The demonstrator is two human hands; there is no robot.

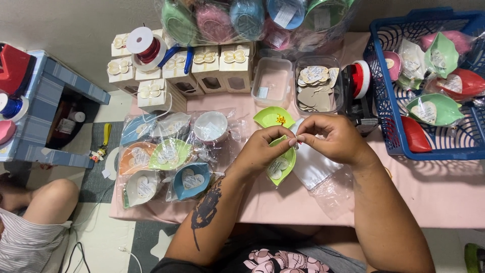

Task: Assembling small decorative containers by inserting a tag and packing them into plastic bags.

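Green leaf dish (281,164) sits under my hands on the pink bench (444,187). My left hand (262,150) and right hand (331,139) pinch its clear bag (316,169) together, fingertips touching. Another green dish (268,117) lies just past them.

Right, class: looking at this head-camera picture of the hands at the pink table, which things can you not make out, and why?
- What the left hand and right hand pinch: too small, covered by fingertips.
- Lime-green leaf-shaped dish: middle hidden by the left hand.
- Clear plastic bag of coloured bowls: cut off by the top edge.
- Blue plastic basket: right side cut off by the edge.
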